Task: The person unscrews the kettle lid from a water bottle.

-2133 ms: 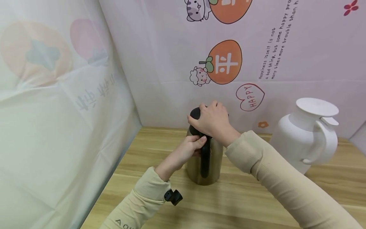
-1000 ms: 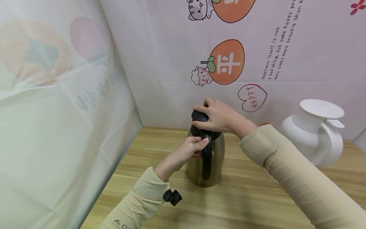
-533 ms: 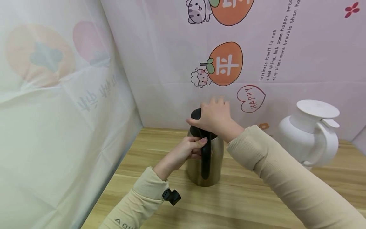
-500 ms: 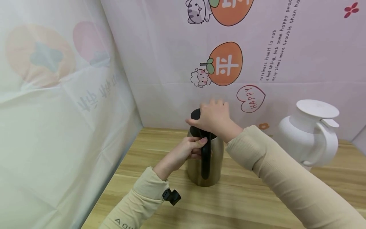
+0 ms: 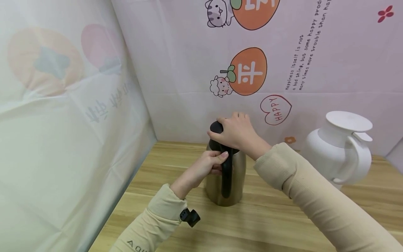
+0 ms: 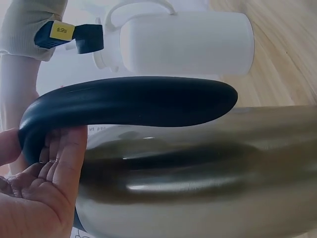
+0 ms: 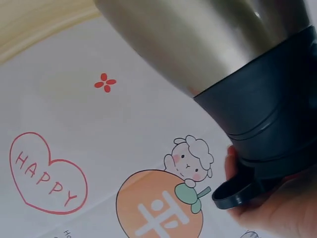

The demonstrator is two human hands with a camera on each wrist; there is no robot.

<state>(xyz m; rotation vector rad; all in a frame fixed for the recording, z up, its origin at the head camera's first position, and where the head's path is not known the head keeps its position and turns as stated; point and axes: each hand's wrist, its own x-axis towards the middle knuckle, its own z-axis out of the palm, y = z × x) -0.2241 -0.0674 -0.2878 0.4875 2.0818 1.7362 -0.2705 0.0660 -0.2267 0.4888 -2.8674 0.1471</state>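
A steel vacuum jug [image 5: 238, 182] with a black collar and lid stands upright on the table. My left hand [image 5: 209, 163] holds the upper end of its black handle [image 5: 226, 178], thumb on the near side; in the left wrist view the fingers pass under the handle [image 6: 133, 101], beside the shiny body [image 6: 208, 198]. From above, my right hand [image 5: 237, 131] grips the black lid [image 5: 216, 126], thumb on the left and fingers over the far side. In the right wrist view, a black spout-like lip [image 7: 233, 193] juts out by the fingers, below the collar [image 7: 262, 99].
A white jug [image 5: 330, 150] with a handle stands to the right, partly behind the right sleeve [image 5: 308, 189]. Printed cloth [image 5: 182, 63] hangs behind the wooden table [image 5: 151, 168], and another cloth [image 5: 63, 157] runs along its left side.
My right hand has turned over the lid: its wrist was farther right a second ago, then swung left with fingers raised, and now the fingers bend down again. Left hand and jug stay put.
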